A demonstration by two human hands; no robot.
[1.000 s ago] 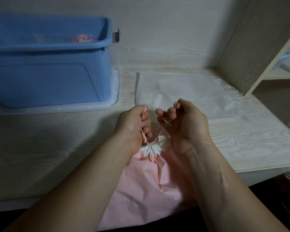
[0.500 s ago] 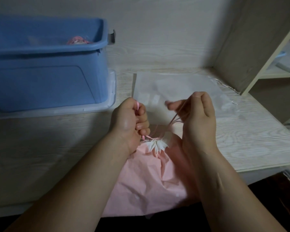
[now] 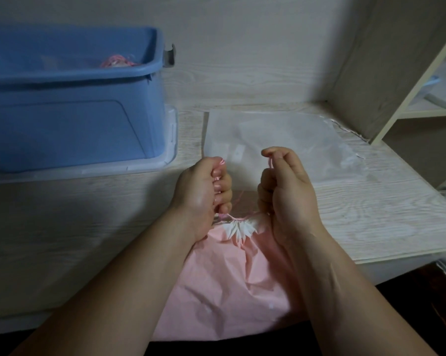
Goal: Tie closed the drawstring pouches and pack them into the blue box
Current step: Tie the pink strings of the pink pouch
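In the head view you are mid-tie. Your left hand (image 3: 203,191) is clenched round one end of the pink drawstring (image 3: 238,217), and your right hand (image 3: 286,191) grips the other end. The pink pouch (image 3: 232,278) lies on the wooden table (image 3: 88,227) at its near edge, with its white gathered neck (image 3: 239,227) between your wrists. The mouth looks cinched, so the next move is likely to draw the ends apart to seat the knot, then carry the pouch to the blue box (image 3: 75,129), well off to the left.

Your curled fingers hide the cord, so I cannot tell whether a knot is formed. The box wall hides most of its contents; only a pink tangle (image 3: 116,61) shows above the rim. A clear plastic sheet (image 3: 281,140) lies behind your hands.
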